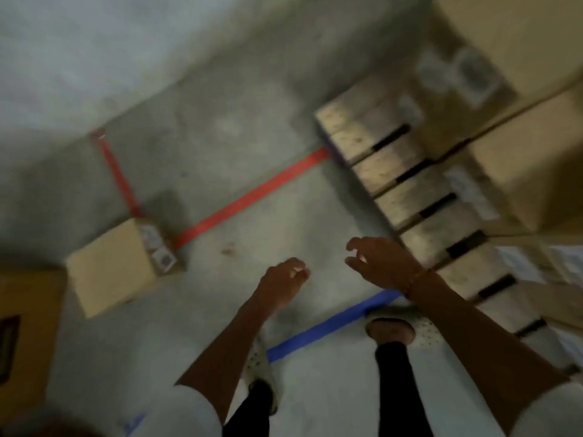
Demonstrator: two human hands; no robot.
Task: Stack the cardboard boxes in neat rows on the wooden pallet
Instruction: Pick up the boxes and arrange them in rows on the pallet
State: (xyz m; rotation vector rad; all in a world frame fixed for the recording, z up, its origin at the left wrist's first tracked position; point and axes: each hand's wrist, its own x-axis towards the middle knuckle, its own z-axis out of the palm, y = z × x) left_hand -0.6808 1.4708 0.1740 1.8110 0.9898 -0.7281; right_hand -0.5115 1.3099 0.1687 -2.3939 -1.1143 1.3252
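Both hands hang empty in the lower middle of the frame, the left hand (285, 280) loosely curled, the right hand (383, 266) half spread. The next box (116, 266) sits on the floor at the left, nearer the left hand, with its labelled side apparently facing the red tape (252, 197). The pallet (407, 197), already carrying stacked boxes (520, 127), runs along the right edge.

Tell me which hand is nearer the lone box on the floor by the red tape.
Left. The left hand hangs empty over bare floor, to the right of the box. The right hand is farther right, beside the pallet.
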